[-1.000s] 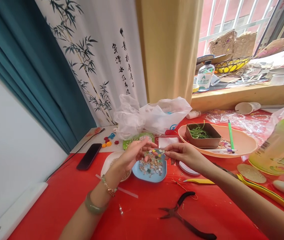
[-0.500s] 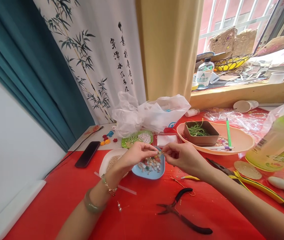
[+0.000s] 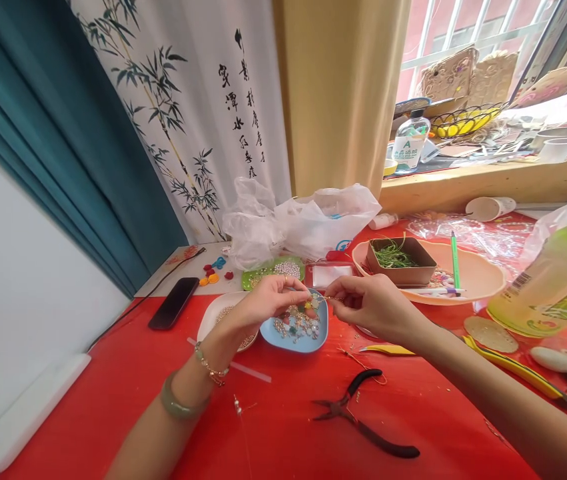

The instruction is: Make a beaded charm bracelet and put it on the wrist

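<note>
Above the blue dish of mixed beads, my left hand pinches one end of a thin beaded strand. Thumb and fingers of my right hand are closed on its other end, a short gap to the right. Fine detail of the strand is too small to make out. Left of the blue dish, partly behind my left wrist, is a white dish of small gold beads. A green tray with pearly and gold beads lies behind my left hand. Black-handled pliers rest on the red table in front.
A black phone lies at the left. Behind stand plastic bags. At the right are a peach tray holding a brown box, a large yellow-green container and a yellow-handled tool. A small beaded piece lies in front.
My hands have drawn slightly apart, with the strand still between them. The whole view has shifted a little.
</note>
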`<state>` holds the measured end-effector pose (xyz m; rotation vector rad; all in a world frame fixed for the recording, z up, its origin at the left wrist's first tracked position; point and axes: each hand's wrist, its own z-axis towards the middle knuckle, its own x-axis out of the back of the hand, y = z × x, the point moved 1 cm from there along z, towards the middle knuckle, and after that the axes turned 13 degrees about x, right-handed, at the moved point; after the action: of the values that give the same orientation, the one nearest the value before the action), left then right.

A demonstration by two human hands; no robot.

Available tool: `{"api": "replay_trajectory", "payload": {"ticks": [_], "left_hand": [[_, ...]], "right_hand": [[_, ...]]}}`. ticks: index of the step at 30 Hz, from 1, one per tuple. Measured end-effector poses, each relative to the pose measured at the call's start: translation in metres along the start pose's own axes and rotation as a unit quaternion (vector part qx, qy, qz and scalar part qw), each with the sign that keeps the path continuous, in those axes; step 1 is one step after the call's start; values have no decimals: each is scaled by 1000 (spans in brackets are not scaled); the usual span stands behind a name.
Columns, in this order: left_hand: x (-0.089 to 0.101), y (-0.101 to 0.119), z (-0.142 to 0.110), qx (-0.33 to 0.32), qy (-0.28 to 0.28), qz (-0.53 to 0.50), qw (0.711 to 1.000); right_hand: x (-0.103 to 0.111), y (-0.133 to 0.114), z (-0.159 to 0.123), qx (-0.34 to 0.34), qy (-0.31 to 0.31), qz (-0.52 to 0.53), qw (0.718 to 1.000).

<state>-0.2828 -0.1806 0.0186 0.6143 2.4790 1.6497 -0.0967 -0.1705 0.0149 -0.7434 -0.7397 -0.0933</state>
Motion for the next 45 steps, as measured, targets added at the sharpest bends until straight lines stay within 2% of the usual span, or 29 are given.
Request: {"api": "replay_trajectory", "payload": {"ticks": [5,10,18,22,28,34,40,45], "left_hand": [[1,0,-1,2,-17,3,1000],[5,3,-1,-29,4,2,1000],[6,6,-5,-36,0,-19,999],[6,7,-8,-40,-4,-28,999],[1,7,-8,-41,4,-37,998],[1,6,-7,-33,-2,-49,998],[5,6,-7,-38,-11,-58,998],[5,5,-7,-42,-21,-59,997]], "right_hand": [[1,0,-1,6,1,-9,1000],[9,-1,-1,0,7,-5,1000],[16,0,0,-46,-37,99,993],[16,-1,2,-87,-71,171,979],[4,3,-1,-101,-108,285,947],[-12,6,-4,-117,-107,286,945],[-8,3,-1,-150,-103,334,925],[-9,3,-3,-175,-67,382,905]]}}
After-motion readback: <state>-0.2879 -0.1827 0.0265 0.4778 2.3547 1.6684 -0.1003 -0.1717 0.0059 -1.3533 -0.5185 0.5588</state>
